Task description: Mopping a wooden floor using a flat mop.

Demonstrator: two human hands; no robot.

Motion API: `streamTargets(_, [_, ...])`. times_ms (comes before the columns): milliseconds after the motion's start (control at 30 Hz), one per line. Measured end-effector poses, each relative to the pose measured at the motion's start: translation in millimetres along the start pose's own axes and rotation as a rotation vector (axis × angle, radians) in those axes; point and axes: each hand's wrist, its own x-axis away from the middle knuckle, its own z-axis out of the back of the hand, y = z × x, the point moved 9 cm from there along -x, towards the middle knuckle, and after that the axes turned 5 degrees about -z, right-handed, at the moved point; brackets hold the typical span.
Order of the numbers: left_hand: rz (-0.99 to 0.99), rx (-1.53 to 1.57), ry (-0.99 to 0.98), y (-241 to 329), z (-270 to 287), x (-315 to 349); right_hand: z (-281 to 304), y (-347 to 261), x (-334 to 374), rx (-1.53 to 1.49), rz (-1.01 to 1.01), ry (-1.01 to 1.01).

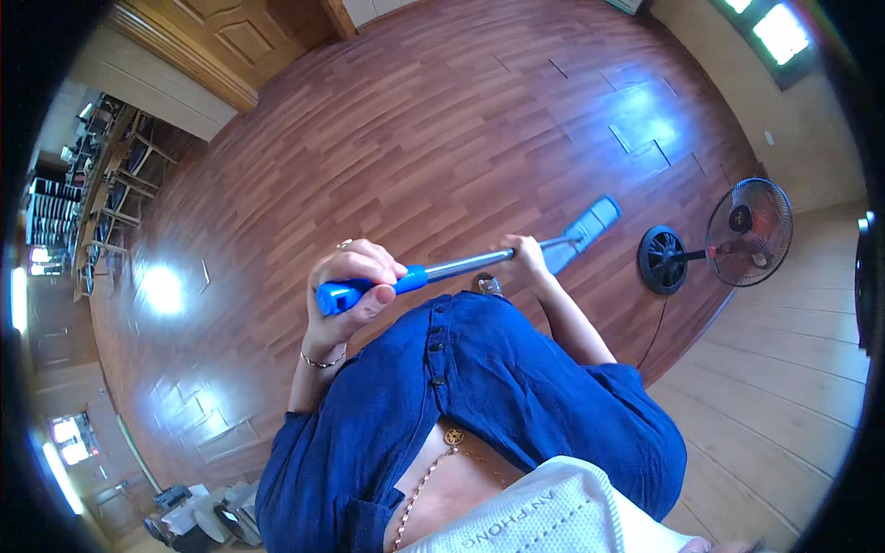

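Note:
I hold a flat mop slantwise across my front, its silver pole (461, 264) running from the left up to the right. My left hand (358, 276) is wrapped round the blue grip at the pole's top end. Further down, my right hand (528, 260) is closed round the metal pole. The flat blue-grey mop head (592, 221) lies on the floor beyond my right hand, to the left of a standing fan.
The black standing fan (749, 232) has a round base (662, 261) and a cord trailing along the wood floor (396, 175). A wooden door (240, 41) is at the far left. Chairs (129, 184) stand along a cluttered table at the left; piled items (207, 516) sit at lower left.

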Motion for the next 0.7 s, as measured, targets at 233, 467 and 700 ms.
streamTargets(233, [0.078, 0.123, -0.104, -5, -50, -7, 16, 42, 37, 0.133, -0.077, 0.03])
streamTargets(467, [-0.102, 0.131, -0.255, -40, -138, -41, 18, 156, -16, -0.386, 0.081, -0.056])
streamTargets(700, [-0.085, -0.046, -0.274, -66, -166, -40, -12, 219, -123, -0.31, 0.37, -0.217])
